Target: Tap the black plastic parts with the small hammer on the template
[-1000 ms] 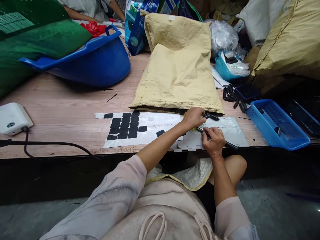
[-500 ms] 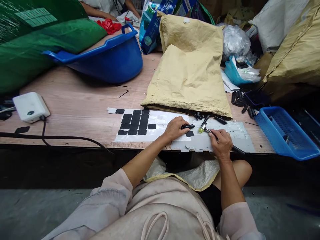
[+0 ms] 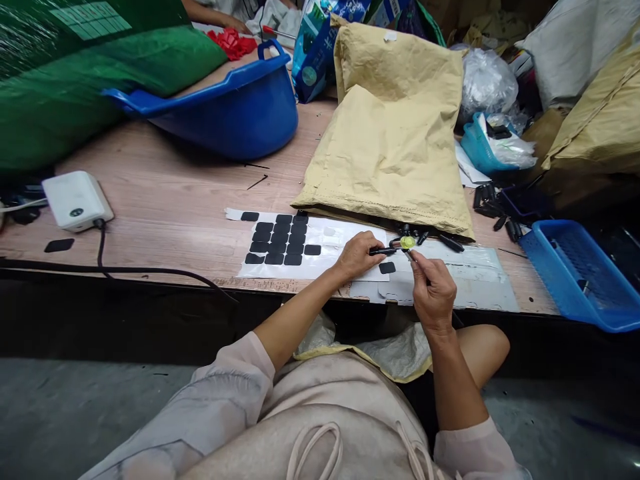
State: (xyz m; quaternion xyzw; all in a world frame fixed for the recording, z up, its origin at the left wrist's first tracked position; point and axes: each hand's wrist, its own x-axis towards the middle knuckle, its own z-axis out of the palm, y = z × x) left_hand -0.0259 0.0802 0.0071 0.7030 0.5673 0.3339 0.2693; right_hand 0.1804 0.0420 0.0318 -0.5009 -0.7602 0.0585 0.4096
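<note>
My left hand (image 3: pixel 358 256) is closed on a slim black pen-shaped piece (image 3: pixel 382 251), whose end sticks out to the right. My right hand (image 3: pixel 434 288) grips the handle of a small hammer with a yellow-green head (image 3: pixel 408 243). The hammer head is raised beside the tip of the black piece; I cannot tell whether they touch. Below them a loose black rounded square (image 3: pixel 387 267) lies on the white sheet (image 3: pixel 325 267). Rows of similar black squares (image 3: pixel 276 247) cover the sheet's left part. More black pieces (image 3: pixel 451 243) lie beyond my hands.
Behind the sheet stands a large tan paper sack (image 3: pixel 400 133). A blue basin (image 3: pixel 225 113) sits at the back left, a white box with a cable (image 3: pixel 77 200) at the left. A blue basket (image 3: pixel 590 280) is at the right edge. Another person's arm (image 3: pixel 215 15) shows at the back.
The hammer has swung up and left, its head now by the end of the black piece. My left hand keeps its hold. The whole view has shifted slightly.
</note>
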